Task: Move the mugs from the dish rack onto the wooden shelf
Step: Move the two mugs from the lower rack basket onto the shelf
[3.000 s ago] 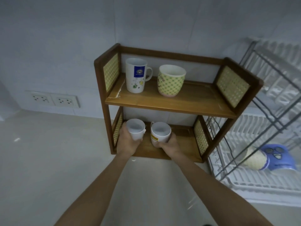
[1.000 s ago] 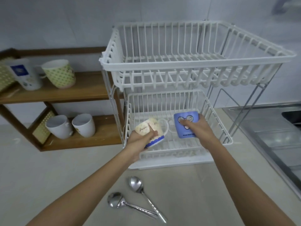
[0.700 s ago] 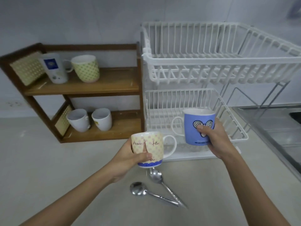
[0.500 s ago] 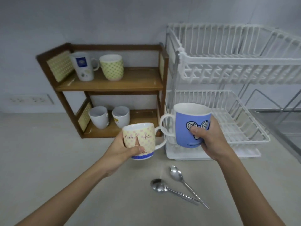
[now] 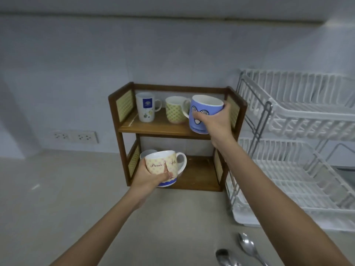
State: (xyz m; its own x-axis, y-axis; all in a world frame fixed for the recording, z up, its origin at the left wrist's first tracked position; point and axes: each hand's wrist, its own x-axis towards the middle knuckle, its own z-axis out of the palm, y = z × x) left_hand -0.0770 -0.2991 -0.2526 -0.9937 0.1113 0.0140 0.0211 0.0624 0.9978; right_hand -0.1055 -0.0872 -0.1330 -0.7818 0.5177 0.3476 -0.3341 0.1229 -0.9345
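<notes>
At the wooden shelf (image 5: 165, 131) now rather than the dish rack (image 5: 307, 120), my right hand (image 5: 216, 121) clamps the blue mug (image 5: 201, 120) at the upper board while my left hand (image 5: 151, 178) grips the yellow mug (image 5: 163, 166) before the lower, both nearly placed.

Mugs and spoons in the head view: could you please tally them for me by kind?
Mugs: 5 — blue mug in the right hand, yellow mug in the left hand, white mug and green-patterned mug on the top shelf, one pale mug partly hidden behind the yellow one.
Spoons: 2.
Total: 7.
</notes>
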